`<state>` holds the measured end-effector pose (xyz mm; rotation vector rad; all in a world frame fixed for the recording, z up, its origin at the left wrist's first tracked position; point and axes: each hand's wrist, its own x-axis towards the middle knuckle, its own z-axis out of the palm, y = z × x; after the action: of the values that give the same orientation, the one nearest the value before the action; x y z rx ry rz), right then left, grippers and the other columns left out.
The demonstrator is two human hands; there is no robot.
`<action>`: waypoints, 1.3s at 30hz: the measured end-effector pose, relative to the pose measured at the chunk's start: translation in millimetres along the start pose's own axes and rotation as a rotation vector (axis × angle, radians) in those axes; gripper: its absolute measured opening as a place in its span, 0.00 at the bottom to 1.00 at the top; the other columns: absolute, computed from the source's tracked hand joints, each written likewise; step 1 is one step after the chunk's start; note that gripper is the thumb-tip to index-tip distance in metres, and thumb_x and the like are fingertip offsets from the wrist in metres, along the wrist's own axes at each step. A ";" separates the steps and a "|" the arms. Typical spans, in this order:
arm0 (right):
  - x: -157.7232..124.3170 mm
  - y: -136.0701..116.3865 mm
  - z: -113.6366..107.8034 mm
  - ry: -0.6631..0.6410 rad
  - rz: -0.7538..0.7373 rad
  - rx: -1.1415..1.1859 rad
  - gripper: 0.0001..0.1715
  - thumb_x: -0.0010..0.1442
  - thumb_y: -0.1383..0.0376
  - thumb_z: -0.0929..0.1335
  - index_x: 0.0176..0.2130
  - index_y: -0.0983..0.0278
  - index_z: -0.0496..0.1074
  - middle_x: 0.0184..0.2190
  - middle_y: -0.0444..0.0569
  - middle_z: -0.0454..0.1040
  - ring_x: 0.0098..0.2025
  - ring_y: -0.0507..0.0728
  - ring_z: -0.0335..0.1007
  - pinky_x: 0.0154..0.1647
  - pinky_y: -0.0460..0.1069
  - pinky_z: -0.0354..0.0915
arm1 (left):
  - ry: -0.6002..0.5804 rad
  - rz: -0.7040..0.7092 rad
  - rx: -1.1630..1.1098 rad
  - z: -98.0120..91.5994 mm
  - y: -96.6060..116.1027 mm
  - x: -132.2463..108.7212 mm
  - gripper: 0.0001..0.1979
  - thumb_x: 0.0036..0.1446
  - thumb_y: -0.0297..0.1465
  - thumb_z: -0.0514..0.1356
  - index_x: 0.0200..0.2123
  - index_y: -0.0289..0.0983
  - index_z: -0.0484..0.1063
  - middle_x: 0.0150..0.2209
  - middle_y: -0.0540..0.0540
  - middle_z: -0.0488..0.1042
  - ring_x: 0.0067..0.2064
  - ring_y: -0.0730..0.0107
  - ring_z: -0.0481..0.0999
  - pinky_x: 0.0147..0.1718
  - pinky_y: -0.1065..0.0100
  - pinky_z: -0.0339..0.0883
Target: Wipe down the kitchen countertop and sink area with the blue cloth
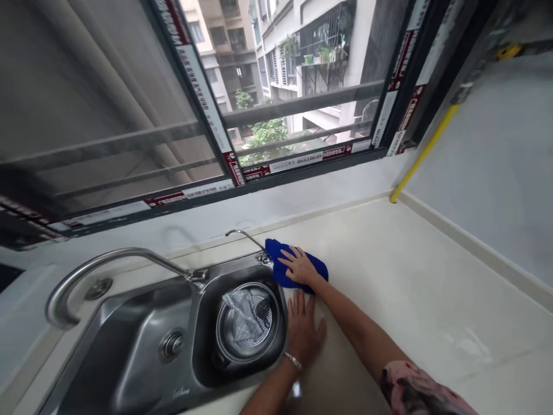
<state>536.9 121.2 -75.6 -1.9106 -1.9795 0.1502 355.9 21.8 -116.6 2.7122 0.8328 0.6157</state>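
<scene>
A blue cloth [317, 266] lies on the pale countertop [415, 271], beside the right rim of the sink. My right hand [301, 268] rests flat on top of it with the fingers spread. Closer to me, my left hand [303, 328] is stretched out along the sink's right edge, its fingers apart and nothing in them. A bracelet circles that wrist. In the smaller basin sits a round metal strainer basket [222, 340] with a clear plastic bag [244, 314] inside.
A large curved faucet [129, 253] arches over the bigger basin [142, 346]. One thin tap [244, 232] stands behind the cloth. A yellow pipe [423, 155] rises from the counter's back right corner. Along the back runs a window frame [311, 161].
</scene>
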 end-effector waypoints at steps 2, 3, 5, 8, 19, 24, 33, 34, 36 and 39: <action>-17.0 -4.6 -3.4 -0.029 -0.015 -0.018 0.33 0.66 0.63 0.65 0.69 0.56 0.69 0.76 0.46 0.58 0.78 0.68 0.44 0.79 0.66 0.42 | 0.012 -0.001 -0.035 0.8 -1.7 -0.8 0.29 0.67 0.36 0.59 0.69 0.36 0.67 0.73 0.30 0.61 0.76 0.40 0.56 0.70 0.32 0.55; -26.9 -6.5 -5.5 -0.038 -0.008 -0.032 0.33 0.66 0.64 0.65 0.69 0.56 0.70 0.76 0.46 0.58 0.78 0.68 0.44 0.78 0.66 0.43 | -0.001 0.006 -0.054 0.1 -3.1 -2.6 0.27 0.67 0.33 0.58 0.67 0.36 0.69 0.72 0.31 0.64 0.75 0.41 0.58 0.70 0.32 0.56; -50.0 -10.8 -10.0 -0.042 0.010 -0.056 0.33 0.66 0.65 0.65 0.69 0.55 0.70 0.76 0.47 0.58 0.78 0.67 0.44 0.78 0.66 0.45 | -0.068 0.049 -0.104 -5.2 -6.8 -9.9 0.25 0.65 0.27 0.56 0.64 0.37 0.73 0.69 0.35 0.70 0.74 0.47 0.62 0.71 0.34 0.57; -93.4 -20.8 -14.9 -0.027 0.005 -0.077 0.35 0.66 0.66 0.64 0.69 0.55 0.70 0.76 0.46 0.59 0.78 0.68 0.44 0.78 0.67 0.46 | -0.179 0.184 -0.221 -25.2 -14.7 -29.9 0.25 0.61 0.23 0.55 0.59 0.41 0.77 0.66 0.40 0.75 0.71 0.57 0.68 0.72 0.42 0.59; -291.0 -91.6 -20.8 -0.048 0.023 -0.140 0.40 0.63 0.70 0.63 0.71 0.53 0.67 0.78 0.45 0.54 0.80 0.70 0.39 0.77 0.73 0.50 | -0.046 -0.431 -0.631 -127.8 -70.2 -143.0 0.23 0.69 0.43 0.51 0.54 0.39 0.79 0.45 0.45 0.86 0.38 0.63 0.85 0.43 0.62 0.80; -376.4 -82.6 -40.6 -0.057 0.064 -0.163 0.39 0.64 0.69 0.61 0.71 0.52 0.66 0.77 0.45 0.55 0.80 0.69 0.42 0.76 0.74 0.53 | 0.120 -0.593 -0.345 -159.7 -102.6 -205.9 0.24 0.67 0.45 0.52 0.56 0.40 0.78 0.43 0.47 0.87 0.32 0.66 0.83 0.34 0.68 0.75; -398.8 -72.7 -55.8 0.015 0.063 -0.183 0.41 0.65 0.69 0.62 0.74 0.50 0.59 0.77 0.45 0.54 0.80 0.68 0.43 0.75 0.74 0.55 | 0.309 -0.921 -0.137 -188.4 -114.7 -276.1 0.21 0.69 0.40 0.54 0.58 0.41 0.77 0.40 0.49 0.87 0.28 0.74 0.79 0.29 0.74 0.66; -397.6 -74.7 -55.7 0.019 0.066 -0.188 0.42 0.64 0.69 0.62 0.74 0.49 0.58 0.77 0.45 0.54 0.80 0.68 0.42 0.75 0.74 0.55 | 0.338 -0.932 -0.142 -187.0 -112.7 -276.3 0.21 0.70 0.40 0.53 0.58 0.40 0.77 0.40 0.49 0.86 0.28 0.74 0.79 0.30 0.74 0.66; -393.5 -78.9 -54.8 0.025 0.074 -0.202 0.45 0.63 0.70 0.62 0.75 0.49 0.56 0.78 0.44 0.53 0.80 0.68 0.41 0.75 0.74 0.55 | 0.397 -0.945 -0.106 -183.0 -108.4 -272.1 0.20 0.70 0.40 0.53 0.57 0.40 0.78 0.39 0.48 0.86 0.30 0.73 0.80 0.31 0.73 0.66; -377.0 -86.8 -49.4 0.023 0.078 -0.228 0.48 0.61 0.70 0.63 0.76 0.49 0.54 0.78 0.44 0.51 0.80 0.70 0.40 0.75 0.73 0.55 | 0.423 -0.997 -0.011 -178.2 -103.7 -261.0 0.20 0.70 0.38 0.54 0.58 0.41 0.78 0.38 0.48 0.86 0.32 0.71 0.80 0.32 0.71 0.64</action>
<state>472.3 -263.5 -75.5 -2.1213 -1.9799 -0.0807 29.1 -27.3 -78.8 1.7724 2.0318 0.8976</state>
